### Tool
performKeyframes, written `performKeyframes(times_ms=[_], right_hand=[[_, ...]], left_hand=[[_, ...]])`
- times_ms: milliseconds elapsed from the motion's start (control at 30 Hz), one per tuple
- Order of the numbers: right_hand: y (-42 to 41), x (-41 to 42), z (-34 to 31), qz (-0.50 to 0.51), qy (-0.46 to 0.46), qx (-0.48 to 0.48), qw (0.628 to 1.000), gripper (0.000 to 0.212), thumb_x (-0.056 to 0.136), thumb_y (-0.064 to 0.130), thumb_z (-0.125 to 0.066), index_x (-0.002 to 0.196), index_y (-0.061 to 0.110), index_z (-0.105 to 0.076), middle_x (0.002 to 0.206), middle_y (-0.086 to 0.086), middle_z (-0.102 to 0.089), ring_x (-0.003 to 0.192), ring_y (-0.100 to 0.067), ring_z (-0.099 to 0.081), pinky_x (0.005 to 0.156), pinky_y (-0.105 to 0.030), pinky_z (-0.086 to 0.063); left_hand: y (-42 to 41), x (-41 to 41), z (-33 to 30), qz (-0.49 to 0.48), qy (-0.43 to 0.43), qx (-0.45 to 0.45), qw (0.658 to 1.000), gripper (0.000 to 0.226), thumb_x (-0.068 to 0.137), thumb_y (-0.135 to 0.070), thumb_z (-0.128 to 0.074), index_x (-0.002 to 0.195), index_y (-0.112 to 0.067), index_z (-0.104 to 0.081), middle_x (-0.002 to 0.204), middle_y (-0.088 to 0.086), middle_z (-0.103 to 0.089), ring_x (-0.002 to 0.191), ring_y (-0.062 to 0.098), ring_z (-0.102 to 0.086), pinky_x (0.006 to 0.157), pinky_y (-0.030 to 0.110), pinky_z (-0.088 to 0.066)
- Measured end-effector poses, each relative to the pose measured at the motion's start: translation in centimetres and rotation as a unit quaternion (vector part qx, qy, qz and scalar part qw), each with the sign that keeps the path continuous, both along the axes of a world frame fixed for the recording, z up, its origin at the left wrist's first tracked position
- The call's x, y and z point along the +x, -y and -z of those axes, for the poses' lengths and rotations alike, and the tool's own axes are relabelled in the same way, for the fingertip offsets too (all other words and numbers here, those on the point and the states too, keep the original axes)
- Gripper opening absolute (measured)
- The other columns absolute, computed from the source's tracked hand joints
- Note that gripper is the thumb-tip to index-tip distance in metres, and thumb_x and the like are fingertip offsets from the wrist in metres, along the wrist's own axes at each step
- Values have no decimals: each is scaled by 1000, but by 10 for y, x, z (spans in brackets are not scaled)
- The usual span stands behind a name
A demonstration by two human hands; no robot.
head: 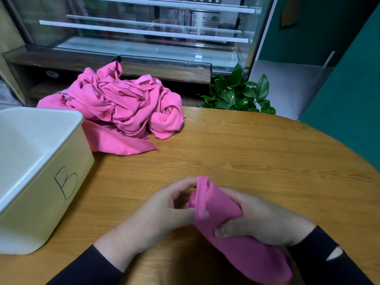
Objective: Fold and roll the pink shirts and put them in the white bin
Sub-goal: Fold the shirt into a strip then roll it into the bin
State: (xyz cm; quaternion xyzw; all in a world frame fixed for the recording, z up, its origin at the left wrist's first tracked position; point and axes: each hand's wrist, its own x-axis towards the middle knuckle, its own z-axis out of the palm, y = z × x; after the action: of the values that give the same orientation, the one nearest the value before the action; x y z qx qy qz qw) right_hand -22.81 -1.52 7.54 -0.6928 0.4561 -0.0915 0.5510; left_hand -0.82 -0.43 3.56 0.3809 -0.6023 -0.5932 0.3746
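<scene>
Both hands hold one pink shirt low over the near middle of the table. My left hand pinches a narrow folded strip of it between thumb and fingers. My right hand grips the bunched cloth from the right, and the rest trails down toward my right sleeve. A heap of crumpled pink shirts lies at the far left of the table. The white bin, marked with a letter B, stands at the left edge with nothing visible inside.
The round wooden table carries everything. Behind it stands a glass display case on a dark base. A green leafy plant sits just past the table's far edge, with a teal wall on the right.
</scene>
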Motion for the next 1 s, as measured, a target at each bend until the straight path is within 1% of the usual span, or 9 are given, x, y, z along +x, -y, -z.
performKeyframes(times_ms=[133,333,467,533,633,700,833,933,1000], right_hand=[[0,3,-7,-27,-64,-33,997,55,81,31,-82,124,54,-57,111,20,-69,94,0,-66,76,-17,-52],[6,7,-10,-63,-90,-28,994,51,78,35,-84,119,53,-59,109,16,-70,95,-5,-68,85,-32,-57],[9,5,-8,-81,-125,-13,989,49,76,40,-84,118,50,-59,107,14,-72,93,-7,-70,87,-40,-59],[9,7,-9,-82,-127,-11,988,49,76,43,-83,118,49,-60,105,13,-73,90,-8,-71,84,-38,-60],[14,10,-16,-90,-127,-21,988,40,79,44,-82,113,47,-61,101,14,-73,85,-5,-69,72,-27,-55],[18,11,-19,-96,-145,-10,985,40,76,49,-81,110,48,-60,99,14,-73,82,-3,-69,72,-27,-55],[20,15,-16,-128,-191,-24,973,50,69,58,-79,114,49,-59,101,13,-72,87,-9,-69,81,-40,-60],[19,23,-14,-137,-222,-42,965,47,72,56,-79,113,49,-59,98,14,-72,85,-8,-68,78,-35,-60],[20,26,-7,-119,-230,-75,963,61,67,61,-78,121,51,-52,104,16,-69,89,-6,-65,81,-36,-59]], left_hand=[[5,9,-3,14,137,-81,987,59,74,-21,-83,127,-39,-63,130,-9,-61,123,12,-55,104,35,-44],[5,8,-4,21,132,-136,982,59,67,-34,-84,124,-34,-67,125,-18,-61,129,12,-50,106,19,-38],[6,7,2,32,166,-173,970,57,69,-29,-86,122,-30,-67,121,-15,-63,126,14,-51,106,27,-40],[5,7,4,28,119,-128,984,56,66,-28,-85,118,-34,-69,121,-10,-65,122,11,-56,102,28,-44],[1,3,8,-11,-59,14,998,58,60,-22,-83,116,-34,-71,124,0,-70,113,14,-62,95,28,-51],[-2,4,12,-27,-76,24,996,60,60,-21,-83,118,-32,-70,127,2,-69,115,19,-61,97,33,-50],[-1,7,10,3,68,-103,992,61,64,-27,-88,121,-33,-68,125,-8,-62,122,16,-56,105,29,-44],[8,4,14,29,217,-262,940,58,67,-39,-87,120,-37,-62,122,-20,-53,120,13,-50,102,40,-42],[15,5,21,24,264,-297,917,60,67,-45,-84,121,-41,-58,122,-24,-49,118,12,-48,101,46,-40]])
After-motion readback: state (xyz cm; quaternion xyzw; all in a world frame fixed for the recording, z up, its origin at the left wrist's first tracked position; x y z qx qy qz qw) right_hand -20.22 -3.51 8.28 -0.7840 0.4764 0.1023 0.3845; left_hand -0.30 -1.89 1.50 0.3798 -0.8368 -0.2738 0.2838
